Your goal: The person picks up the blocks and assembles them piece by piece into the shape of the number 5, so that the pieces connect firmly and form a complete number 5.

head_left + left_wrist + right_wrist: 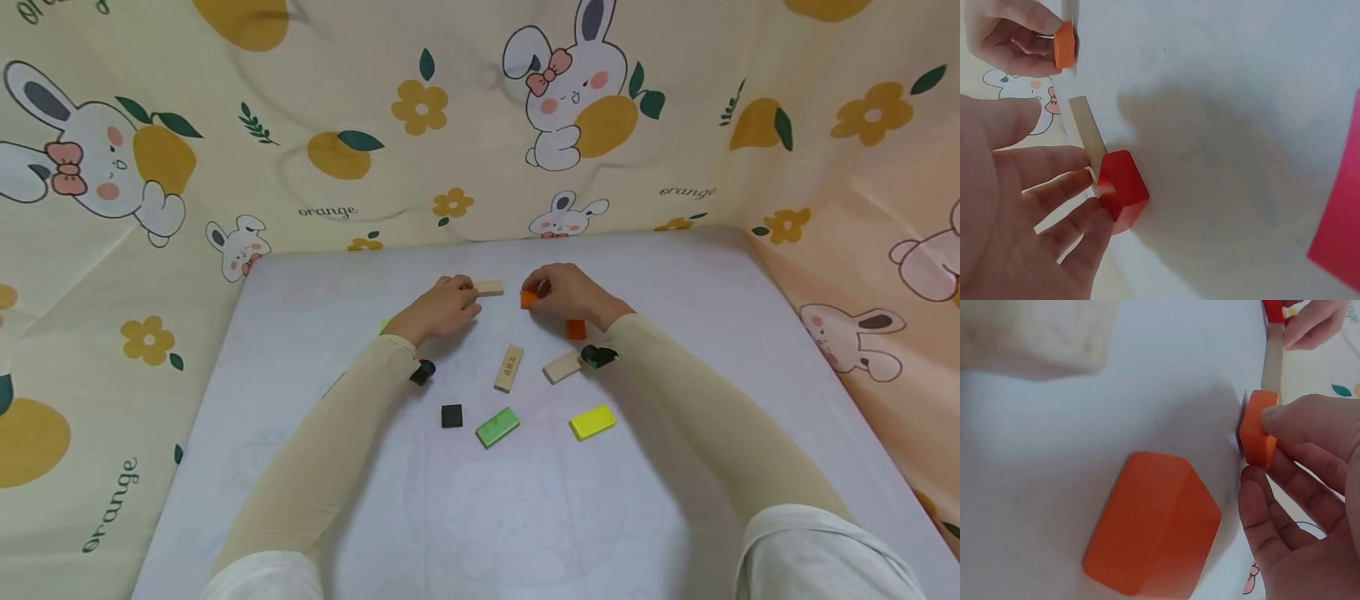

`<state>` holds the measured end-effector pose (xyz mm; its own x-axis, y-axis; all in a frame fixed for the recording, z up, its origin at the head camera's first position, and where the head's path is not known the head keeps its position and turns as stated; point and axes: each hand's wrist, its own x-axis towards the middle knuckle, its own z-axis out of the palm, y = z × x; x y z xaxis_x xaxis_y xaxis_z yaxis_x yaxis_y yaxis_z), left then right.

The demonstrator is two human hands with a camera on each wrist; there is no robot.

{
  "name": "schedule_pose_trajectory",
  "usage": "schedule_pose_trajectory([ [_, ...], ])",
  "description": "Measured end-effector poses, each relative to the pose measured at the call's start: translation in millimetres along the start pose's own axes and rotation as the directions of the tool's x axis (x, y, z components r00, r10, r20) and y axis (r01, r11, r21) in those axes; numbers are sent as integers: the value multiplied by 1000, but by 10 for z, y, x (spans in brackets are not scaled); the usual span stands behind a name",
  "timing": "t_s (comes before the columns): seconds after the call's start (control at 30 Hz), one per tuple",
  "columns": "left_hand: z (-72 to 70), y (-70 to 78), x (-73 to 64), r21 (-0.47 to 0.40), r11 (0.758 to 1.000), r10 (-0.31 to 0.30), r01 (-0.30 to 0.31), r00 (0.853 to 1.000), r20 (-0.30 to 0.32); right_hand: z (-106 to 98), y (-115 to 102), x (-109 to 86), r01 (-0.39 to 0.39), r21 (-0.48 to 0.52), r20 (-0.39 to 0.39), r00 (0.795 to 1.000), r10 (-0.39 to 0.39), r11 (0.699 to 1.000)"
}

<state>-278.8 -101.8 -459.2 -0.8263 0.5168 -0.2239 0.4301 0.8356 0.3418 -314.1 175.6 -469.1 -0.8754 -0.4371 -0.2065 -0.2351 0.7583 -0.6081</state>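
My left hand (pixel 441 308) is at the far side of the table, its fingers fairly straight and its thumb held away. Its fingertips touch the far side of a red block (pixel 1125 187) and the end of a pale wooden block (pixel 1088 128), which lie end to end. To the right, my right hand (pixel 567 292) pinches a small orange block (pixel 1259 431) between thumb and fingers, near the wooden block's other end. A second orange block (pixel 576 330) lies just below the right hand. In the head view the left hand hides the red block.
Nearer me lie two wooden blocks, one printed (pixel 509 368) and one plain (pixel 561 367), plus a black block (pixel 452 416), a green block (pixel 497 427) and a yellow block (pixel 592 422). A pinkish-red block (pixel 1341 212) shows by the left wrist. Patterned cloth (pixel 480 150) walls the table's back and sides.
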Motion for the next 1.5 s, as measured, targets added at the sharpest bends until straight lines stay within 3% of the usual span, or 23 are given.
schedule_pose_trajectory([
  [0.63,-14,26,8,19,1000,-19,18,999,34,33,-23,254,17,-18,-38,999,-18,1000],
  [1.03,-25,26,9,35,999,-12,10,998,54,82,-93,321,-6,7,-41,999,7,1000],
  [1.5,-33,24,17,46,999,-1,-1,998,57,104,-168,365,25,-2,-35,999,-25,1000],
])
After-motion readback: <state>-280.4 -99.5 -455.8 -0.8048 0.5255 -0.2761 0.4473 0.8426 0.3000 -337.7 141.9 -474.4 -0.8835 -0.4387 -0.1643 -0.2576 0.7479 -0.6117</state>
